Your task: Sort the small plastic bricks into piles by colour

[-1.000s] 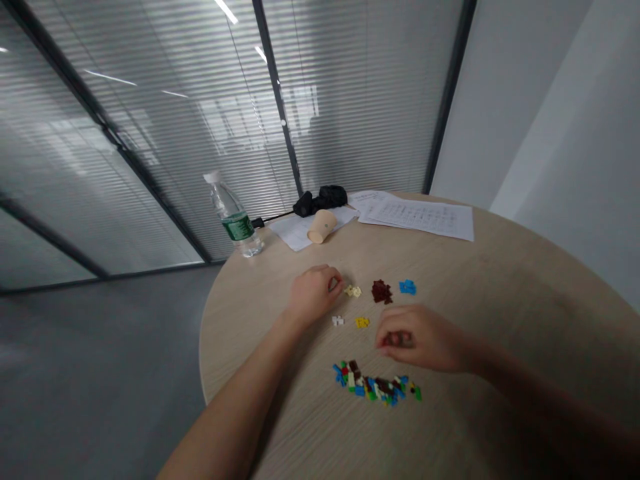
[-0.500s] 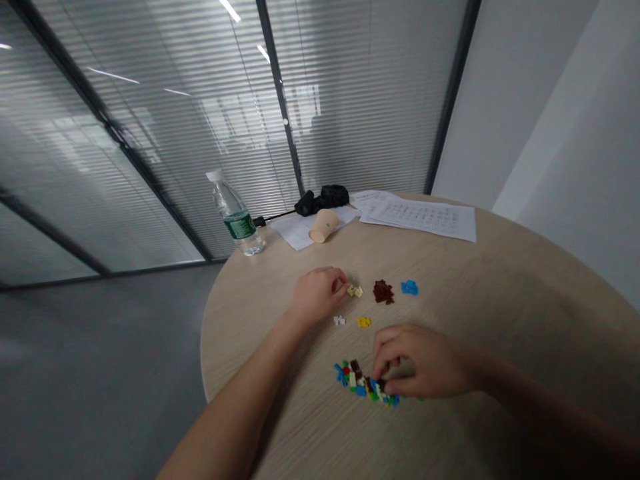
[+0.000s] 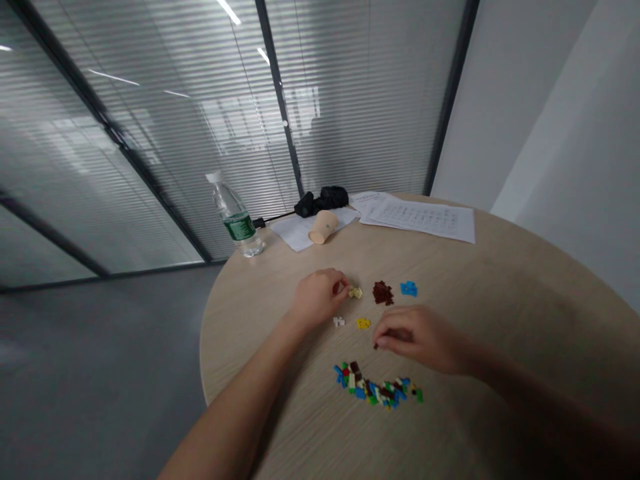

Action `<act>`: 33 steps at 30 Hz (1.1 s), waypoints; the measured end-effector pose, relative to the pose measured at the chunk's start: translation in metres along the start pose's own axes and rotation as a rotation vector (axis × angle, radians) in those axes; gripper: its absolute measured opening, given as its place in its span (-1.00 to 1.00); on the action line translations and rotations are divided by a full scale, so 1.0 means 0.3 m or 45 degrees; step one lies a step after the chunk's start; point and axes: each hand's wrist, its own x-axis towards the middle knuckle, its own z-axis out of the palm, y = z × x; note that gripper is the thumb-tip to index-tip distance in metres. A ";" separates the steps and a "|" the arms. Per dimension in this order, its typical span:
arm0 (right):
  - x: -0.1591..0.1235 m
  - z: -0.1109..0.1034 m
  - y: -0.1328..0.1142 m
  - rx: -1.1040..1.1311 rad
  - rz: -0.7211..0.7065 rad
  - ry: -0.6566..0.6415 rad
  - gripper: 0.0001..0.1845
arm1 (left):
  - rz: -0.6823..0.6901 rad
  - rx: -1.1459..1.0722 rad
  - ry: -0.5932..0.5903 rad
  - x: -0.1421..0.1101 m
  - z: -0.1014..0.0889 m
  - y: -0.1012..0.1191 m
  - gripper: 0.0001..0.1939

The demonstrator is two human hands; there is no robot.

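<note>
My right hand [image 3: 417, 337] is above the table between the mixed pile and the sorted heaps, its thumb and forefinger pinching a small dark brown toy brick [image 3: 376, 346]. My left hand [image 3: 320, 295] rests on the table with fingers curled together, fingertips beside the cream bricks [image 3: 355, 292]; whether it holds anything is hidden. To the right lie a dark brown heap [image 3: 383, 293] and a few blue bricks [image 3: 409, 288]. White bricks [image 3: 339, 321] and yellow bricks [image 3: 363, 323] sit in front. Nearest me spreads a mixed-colour pile of bricks [image 3: 373, 390].
A water bottle [image 3: 240, 227] with a green label stands at the table's left edge. A paper cup [image 3: 323, 227] lies on its side on a sheet, near a black object [image 3: 327, 199]. Printed papers [image 3: 425, 222] lie at the back of the round table [image 3: 500, 300].
My right hand went down to the mixed pile, then rose away from it with a dark brown brick between its fingertips. My left hand has stayed almost still by the cream bricks.
</note>
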 end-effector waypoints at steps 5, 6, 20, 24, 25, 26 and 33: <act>0.008 -0.043 0.106 -0.324 0.130 0.520 -0.82 | 0.144 -0.106 0.049 -0.005 -0.007 0.008 -0.80; 0.009 -0.045 0.126 -0.374 0.146 0.574 -0.83 | 0.154 -0.111 0.050 -0.006 -0.007 0.009 -0.80; 0.037 -0.010 0.182 -0.661 0.129 0.489 -0.84 | 0.190 -0.082 -0.016 -0.008 -0.010 0.021 -0.81; 0.036 -0.010 0.182 -0.663 0.129 0.457 -0.86 | 0.195 -0.083 0.006 -0.008 -0.004 0.019 -0.82; 0.036 -0.010 0.182 -0.662 0.126 0.454 -0.86 | 0.196 -0.084 0.004 -0.008 -0.003 0.019 -0.82; 0.036 -0.009 0.183 -0.659 0.124 0.452 -0.85 | 0.198 -0.083 -0.001 -0.008 -0.003 0.019 -0.82; 0.038 -0.008 0.189 -0.654 0.096 0.453 -0.83 | 0.188 -0.083 -0.034 -0.005 -0.013 0.026 -0.82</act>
